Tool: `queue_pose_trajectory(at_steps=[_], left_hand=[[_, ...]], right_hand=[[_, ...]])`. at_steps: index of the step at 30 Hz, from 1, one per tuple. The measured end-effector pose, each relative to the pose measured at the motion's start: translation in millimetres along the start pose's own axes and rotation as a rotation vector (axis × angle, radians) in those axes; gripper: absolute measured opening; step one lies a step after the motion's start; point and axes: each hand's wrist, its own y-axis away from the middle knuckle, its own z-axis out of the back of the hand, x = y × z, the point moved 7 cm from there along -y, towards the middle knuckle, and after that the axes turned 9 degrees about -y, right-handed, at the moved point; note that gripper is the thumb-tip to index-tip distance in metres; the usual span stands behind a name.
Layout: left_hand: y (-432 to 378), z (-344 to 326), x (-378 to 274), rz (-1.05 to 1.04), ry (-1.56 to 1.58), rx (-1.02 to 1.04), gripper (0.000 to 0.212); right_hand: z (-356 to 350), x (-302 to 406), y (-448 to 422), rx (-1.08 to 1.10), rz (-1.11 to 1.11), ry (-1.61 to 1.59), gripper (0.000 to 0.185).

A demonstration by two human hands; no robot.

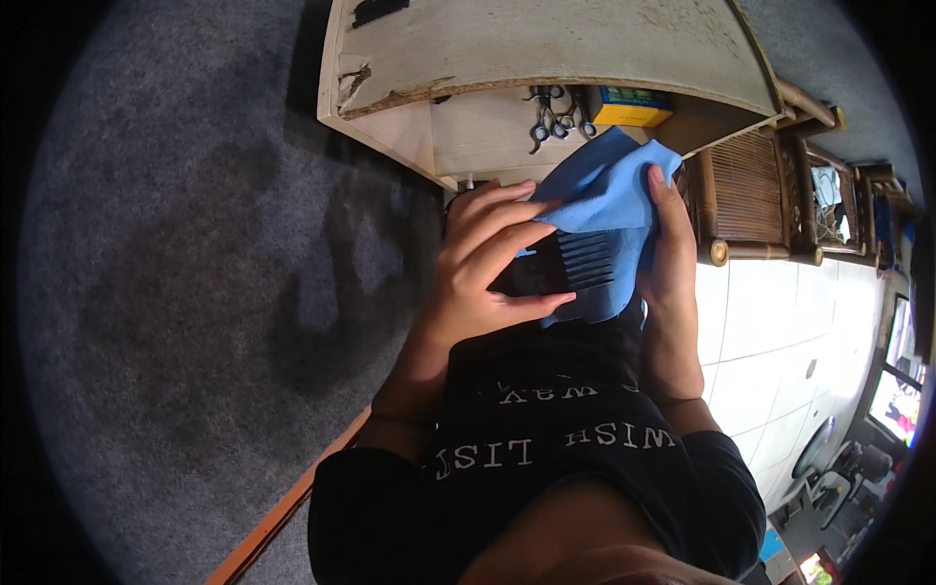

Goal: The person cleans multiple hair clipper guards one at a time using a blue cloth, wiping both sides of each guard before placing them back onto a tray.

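My left hand grips a black wide-toothed comb by its solid end, thumb below and fingers above. The comb's teeth point to the right, towards my other hand. A blue cloth lies behind the teeth and folds over above them. With the thumb on its front, my right hand holds the cloth's right side; the fingers behind are hidden. Both hands are in front of my black printed shirt, close to a wooden cabinet.
On the cabinet's inner shelf lie hairdressing scissors and a yellow and blue box. A black item rests on the worn top. Bamboo furniture stands right, above a white tiled floor. A grey wall rises left.
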Motion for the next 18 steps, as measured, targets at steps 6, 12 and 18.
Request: queue_pose_trajectory(at_steps=[6,12,18], left_hand=[[-2.7,17.3,-1.1,-0.011,0.116,-0.143,0.053],[5.0,9.4,3.5,0.082,0.273,-0.108,0.059],[-0.6,14.8,-1.3,0.041,0.449,-0.137,0.059]], right_hand=[[-9.0,24.0,6.0,0.065,0.304,0.628,0.038],[-47.7,29.5,18.4,0.605,0.436,1.025,0.057],[-49.7,1.4,14.5,0.817,0.428,1.049,0.040]])
